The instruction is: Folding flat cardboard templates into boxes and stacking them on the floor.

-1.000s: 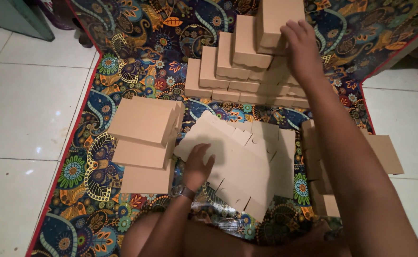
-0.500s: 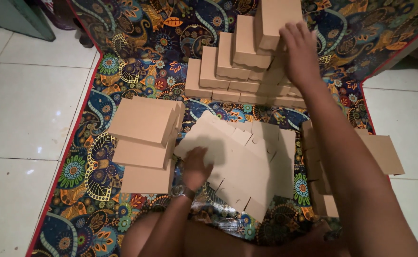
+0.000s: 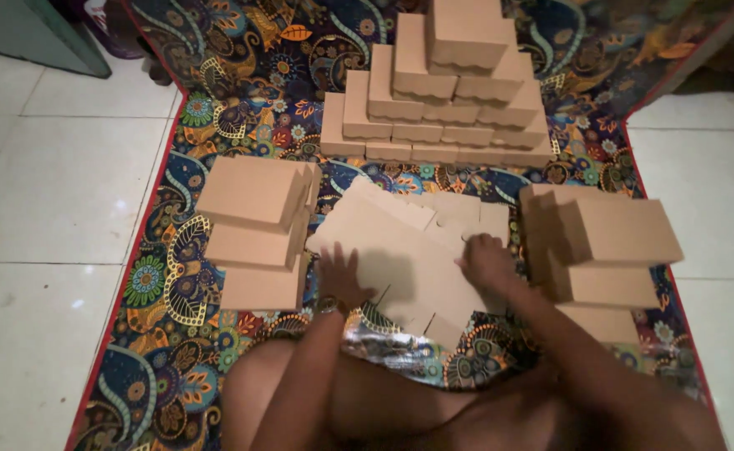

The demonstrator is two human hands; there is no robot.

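Fingers (image 3: 344, 260) of the left hand (image 3: 342, 280) are spread flat on the blanks (image 3: 400, 250), gripping nothing. Fingers (image 3: 470, 250) of the right hand (image 3: 485, 263) are curled loosely over the right part of the same pile; whether they pinch a sheet edge cannot be told.

Blanks: flat die-cut cardboard sheets, lying in a fanned pile on the patterned mat (image 3: 158, 284), directly in front of the knees and between the two side stacks. Handling judgement: light, thin, moderately stiff, smooth-faced, so one sheet will likely slide over the next; creases easily at the score lines. Best hold is probably at a free edge or corner flap, thumb under and fingers on top.

Count:
- Blanks: several, overlapping; exact number cannot be told.
- Left stack (image 3: 258, 230): three folded boxes visible, stepped.
- Right stack (image 3: 613, 242): about three boxes visible, possibly more beneath.
- Rear stack (image 3: 442, 83): a pyramid of more than ten boxes, well apart from the hands.

Tiled floor (image 3: 41, 217) surrounds the mat.
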